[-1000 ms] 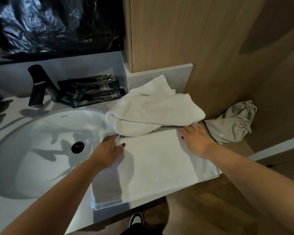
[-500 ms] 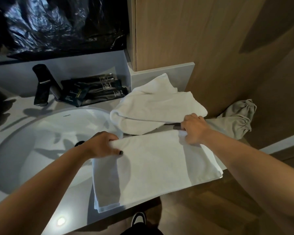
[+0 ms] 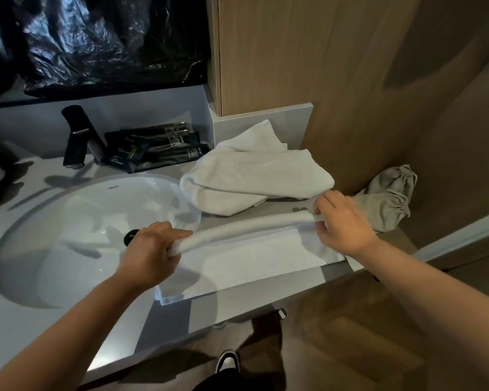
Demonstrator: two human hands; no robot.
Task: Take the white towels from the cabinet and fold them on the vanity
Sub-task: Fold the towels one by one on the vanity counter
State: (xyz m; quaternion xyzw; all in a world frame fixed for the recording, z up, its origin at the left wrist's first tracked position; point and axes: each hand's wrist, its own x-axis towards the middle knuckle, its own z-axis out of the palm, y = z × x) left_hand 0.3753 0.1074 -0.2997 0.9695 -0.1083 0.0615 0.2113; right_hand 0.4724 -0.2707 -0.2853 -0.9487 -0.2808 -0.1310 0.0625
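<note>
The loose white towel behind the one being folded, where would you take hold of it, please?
I would probably pinch the loose white towel at its raised corner by the backsplash, coming from above: that corner stands clear of the heap, whereas the rolled front edge is thick and both hands are busy.

We see round white ceramic sink set in pale grey vanity surface, left. Black metal faucet behind sink; dark flat toiletry packets right of faucet. Crumpled white terry towel right of sink, behind flat white towel at front edge. Beige drawstring cloth bag far right.
</note>
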